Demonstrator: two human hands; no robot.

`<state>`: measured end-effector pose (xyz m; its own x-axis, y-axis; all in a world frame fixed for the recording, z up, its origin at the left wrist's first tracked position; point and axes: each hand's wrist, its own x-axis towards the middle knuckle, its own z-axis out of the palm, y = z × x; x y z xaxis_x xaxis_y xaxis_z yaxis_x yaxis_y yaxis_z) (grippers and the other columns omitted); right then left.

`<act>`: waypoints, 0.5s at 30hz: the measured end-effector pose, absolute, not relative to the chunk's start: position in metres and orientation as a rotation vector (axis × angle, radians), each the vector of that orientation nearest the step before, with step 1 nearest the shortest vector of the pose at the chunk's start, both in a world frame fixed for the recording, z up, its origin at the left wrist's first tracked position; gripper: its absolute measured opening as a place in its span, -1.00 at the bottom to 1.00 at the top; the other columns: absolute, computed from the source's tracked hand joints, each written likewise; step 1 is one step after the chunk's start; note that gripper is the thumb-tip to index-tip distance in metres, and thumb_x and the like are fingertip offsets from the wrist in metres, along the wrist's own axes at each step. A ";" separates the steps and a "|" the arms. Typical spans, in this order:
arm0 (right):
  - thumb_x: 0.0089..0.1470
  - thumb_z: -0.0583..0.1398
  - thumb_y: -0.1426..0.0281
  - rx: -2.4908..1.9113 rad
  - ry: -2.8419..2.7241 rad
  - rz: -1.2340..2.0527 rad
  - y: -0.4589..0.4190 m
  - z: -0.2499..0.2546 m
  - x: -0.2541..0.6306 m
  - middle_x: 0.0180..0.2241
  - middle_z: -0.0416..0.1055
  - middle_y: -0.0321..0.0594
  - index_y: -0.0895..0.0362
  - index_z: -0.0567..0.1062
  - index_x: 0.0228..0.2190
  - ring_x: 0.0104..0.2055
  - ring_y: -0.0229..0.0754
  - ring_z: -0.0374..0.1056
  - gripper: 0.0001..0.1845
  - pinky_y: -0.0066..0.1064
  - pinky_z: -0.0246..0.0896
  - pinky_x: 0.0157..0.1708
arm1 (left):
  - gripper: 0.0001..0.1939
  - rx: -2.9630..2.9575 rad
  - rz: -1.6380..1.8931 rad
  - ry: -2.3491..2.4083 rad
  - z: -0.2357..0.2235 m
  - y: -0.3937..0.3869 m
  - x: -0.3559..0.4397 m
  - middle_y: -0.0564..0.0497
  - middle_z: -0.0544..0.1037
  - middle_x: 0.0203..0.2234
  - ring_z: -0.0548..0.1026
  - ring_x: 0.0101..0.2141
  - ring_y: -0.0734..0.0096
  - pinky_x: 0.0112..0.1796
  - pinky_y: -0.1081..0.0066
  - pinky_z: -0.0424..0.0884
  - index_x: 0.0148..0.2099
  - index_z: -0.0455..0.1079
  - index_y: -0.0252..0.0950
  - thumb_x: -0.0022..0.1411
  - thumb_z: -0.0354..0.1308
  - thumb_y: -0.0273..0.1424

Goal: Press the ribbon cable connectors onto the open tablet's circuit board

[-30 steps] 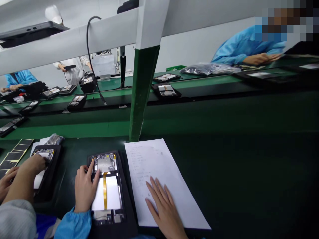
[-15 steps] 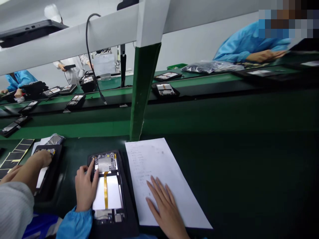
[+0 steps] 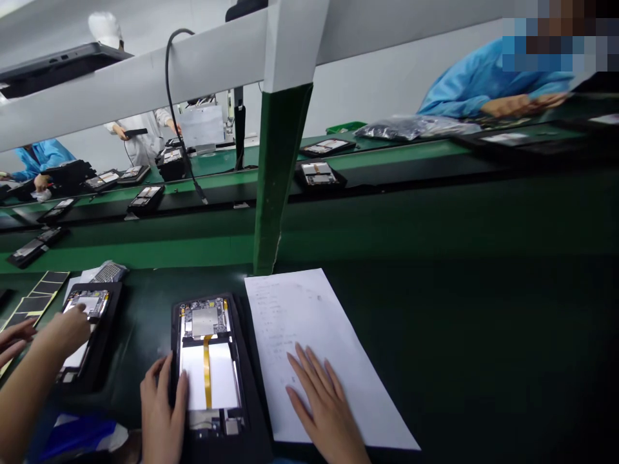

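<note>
An opened tablet [image 3: 209,367] lies in a black tray in front of me, showing a circuit board, a white battery and an orange ribbon cable. My left hand [image 3: 162,412] rests against the tray's left edge, fingers extended, holding nothing. My right hand [image 3: 323,403] lies flat, fingers spread, on a white printed sheet [image 3: 309,335] to the right of the tablet.
A co-worker's hand [image 3: 62,332] at the left touches a second opened tablet [image 3: 84,322]. Black adhesive pads [image 3: 39,293] lie at far left. A green post [image 3: 275,180] rises behind the sheet. Beyond, a conveyor [image 3: 387,193] carries several tablets, with people in blue coats working.
My left hand slid down off the circuit board to the tray's lower left edge. The co-worker's hand pulled back from the top of the second tablet. My right hand stayed put.
</note>
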<state>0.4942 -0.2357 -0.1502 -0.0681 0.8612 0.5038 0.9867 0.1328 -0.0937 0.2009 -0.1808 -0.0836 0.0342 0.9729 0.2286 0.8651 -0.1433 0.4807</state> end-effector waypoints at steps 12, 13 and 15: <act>0.32 -0.10 0.19 -1.775 -1.993 -0.380 -0.236 -0.151 0.495 0.24 0.10 -0.08 0.25 0.03 0.27 0.29 0.02 -0.03 -0.39 -0.11 -0.15 0.18 | -0.44 1.959 0.877 1.942 -0.115 -0.223 0.221 0.01 0.21 0.15 0.27 0.14 0.07 0.09 0.06 0.33 0.37 -0.29 0.19 0.43 -0.18 -0.26; 0.32 -0.10 0.19 -1.774 -1.986 -0.380 -0.236 -0.151 0.495 0.24 0.10 -0.08 0.23 0.01 0.28 0.28 0.02 -0.02 -0.39 -0.10 -0.14 0.18 | -0.44 1.934 0.885 1.955 -0.118 -0.224 0.219 0.03 0.21 0.16 0.27 0.14 0.08 0.09 0.07 0.34 0.37 -0.28 0.19 0.43 -0.18 -0.27; 0.32 -0.10 0.20 -1.770 -1.972 -0.377 -0.236 -0.151 0.495 0.23 0.13 -0.10 0.20 -0.03 0.30 0.27 0.01 0.02 -0.38 -0.10 -0.11 0.17 | -0.46 1.871 0.902 1.960 -0.123 -0.225 0.217 0.06 0.18 0.20 0.25 0.16 0.05 0.08 0.03 0.35 0.35 -0.26 0.22 0.43 -0.20 -0.27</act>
<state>0.4945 -0.2357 -0.1509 -0.0657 0.8594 0.5071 0.9858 0.1345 -0.1001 0.2166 -0.2249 -0.1229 -0.1185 0.9700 0.2122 0.7918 -0.0366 0.6097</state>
